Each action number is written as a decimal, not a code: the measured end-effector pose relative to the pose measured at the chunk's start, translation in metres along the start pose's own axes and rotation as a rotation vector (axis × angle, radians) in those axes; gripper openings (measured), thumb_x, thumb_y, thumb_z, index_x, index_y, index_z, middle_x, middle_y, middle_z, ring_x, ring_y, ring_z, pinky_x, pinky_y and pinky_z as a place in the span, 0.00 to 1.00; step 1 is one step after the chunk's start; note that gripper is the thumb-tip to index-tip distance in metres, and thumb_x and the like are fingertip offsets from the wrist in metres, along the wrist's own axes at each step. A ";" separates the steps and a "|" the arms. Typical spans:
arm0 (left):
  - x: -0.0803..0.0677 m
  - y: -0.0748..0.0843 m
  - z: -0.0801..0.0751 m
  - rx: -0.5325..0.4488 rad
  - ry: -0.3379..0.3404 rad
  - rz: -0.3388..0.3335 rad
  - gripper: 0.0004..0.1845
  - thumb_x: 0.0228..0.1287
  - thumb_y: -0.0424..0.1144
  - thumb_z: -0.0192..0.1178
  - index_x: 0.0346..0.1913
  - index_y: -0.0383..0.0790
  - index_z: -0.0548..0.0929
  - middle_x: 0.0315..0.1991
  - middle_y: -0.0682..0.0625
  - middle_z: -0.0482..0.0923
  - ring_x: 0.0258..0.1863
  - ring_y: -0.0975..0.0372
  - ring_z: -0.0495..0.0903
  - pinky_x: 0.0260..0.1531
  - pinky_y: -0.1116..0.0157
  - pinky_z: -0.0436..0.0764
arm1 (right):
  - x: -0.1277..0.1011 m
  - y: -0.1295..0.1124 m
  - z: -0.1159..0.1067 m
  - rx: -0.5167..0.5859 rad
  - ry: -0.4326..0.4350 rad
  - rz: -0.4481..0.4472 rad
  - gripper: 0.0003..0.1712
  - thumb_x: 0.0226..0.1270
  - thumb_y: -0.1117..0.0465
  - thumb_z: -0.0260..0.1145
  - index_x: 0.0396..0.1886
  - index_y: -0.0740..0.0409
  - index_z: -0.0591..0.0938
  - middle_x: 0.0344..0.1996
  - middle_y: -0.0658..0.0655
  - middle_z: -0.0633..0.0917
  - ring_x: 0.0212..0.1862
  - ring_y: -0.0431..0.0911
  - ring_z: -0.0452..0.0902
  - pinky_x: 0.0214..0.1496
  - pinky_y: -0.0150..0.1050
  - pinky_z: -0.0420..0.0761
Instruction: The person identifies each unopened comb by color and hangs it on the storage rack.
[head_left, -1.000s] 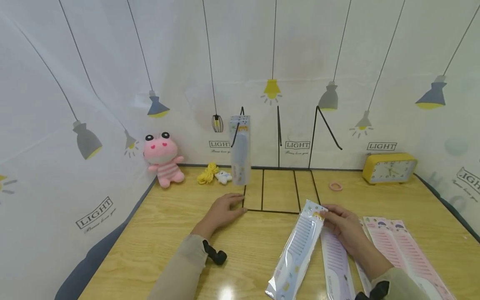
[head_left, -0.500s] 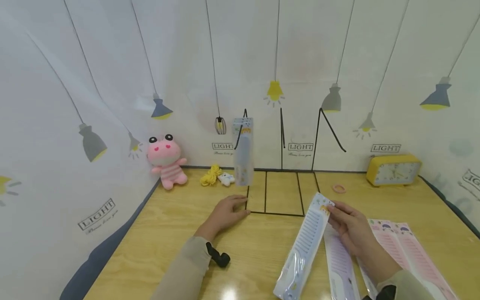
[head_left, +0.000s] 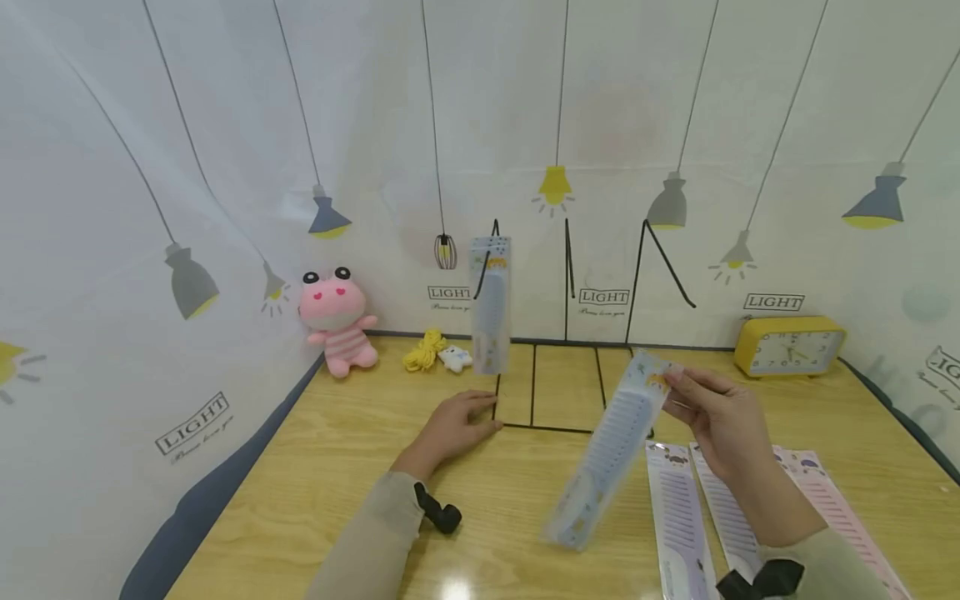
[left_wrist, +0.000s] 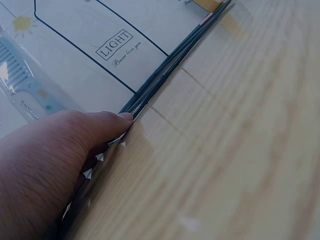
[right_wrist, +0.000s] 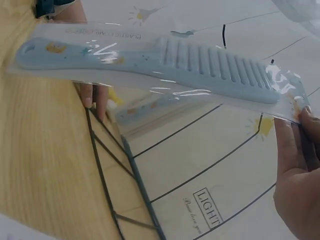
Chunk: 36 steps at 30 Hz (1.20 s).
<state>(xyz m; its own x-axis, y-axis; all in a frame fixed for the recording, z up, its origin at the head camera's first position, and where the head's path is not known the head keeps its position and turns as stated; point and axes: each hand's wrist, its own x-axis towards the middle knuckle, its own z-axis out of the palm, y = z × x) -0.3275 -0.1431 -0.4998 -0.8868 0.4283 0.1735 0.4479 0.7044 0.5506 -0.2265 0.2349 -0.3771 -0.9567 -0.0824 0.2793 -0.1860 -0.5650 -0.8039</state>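
In the head view, my right hand (head_left: 723, 412) pinches the printed top end of a clear packet with a light blue comb (head_left: 611, 450). The packet slants down to the left, raised above the table. In the right wrist view the wide-toothed blue comb (right_wrist: 200, 67) shows plainly in its sleeve. My left hand (head_left: 453, 429) rests at the left front corner of a black wire rack (head_left: 551, 429), thumb and fingertips touching its base. Its other fingers are hidden in the left wrist view. Several packaged blue combs (head_left: 491, 312) hang on the rack's left hook.
Packaged purple combs (head_left: 681, 508) and pink combs (head_left: 832, 492) lie at the right front of the table. A yellow alarm clock (head_left: 789, 346) stands at the back right. A pink plush toy (head_left: 341, 321), yellow cord (head_left: 424, 350) and small white figure (head_left: 455, 359) sit at the back left.
My right hand has lifted the packaged blue comb up and away from the other packets, toward the rack. The left hand has stayed at the rack's corner.
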 end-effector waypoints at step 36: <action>0.001 0.000 -0.003 0.066 -0.038 0.017 0.32 0.72 0.62 0.56 0.73 0.52 0.72 0.72 0.53 0.67 0.73 0.54 0.64 0.71 0.50 0.64 | 0.070 0.019 0.125 -0.958 -0.429 -0.939 0.17 0.54 0.81 0.72 0.39 0.60 0.91 0.36 0.53 0.90 0.37 0.48 0.87 0.41 0.27 0.82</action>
<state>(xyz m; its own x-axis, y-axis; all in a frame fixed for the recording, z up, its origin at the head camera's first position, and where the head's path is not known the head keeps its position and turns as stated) -0.3289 -0.1445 -0.4974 -0.8744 0.4611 0.1509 0.4710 0.7321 0.4922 -0.2687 0.1160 -0.3076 -0.2831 -0.3305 0.9003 -0.9523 0.2080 -0.2231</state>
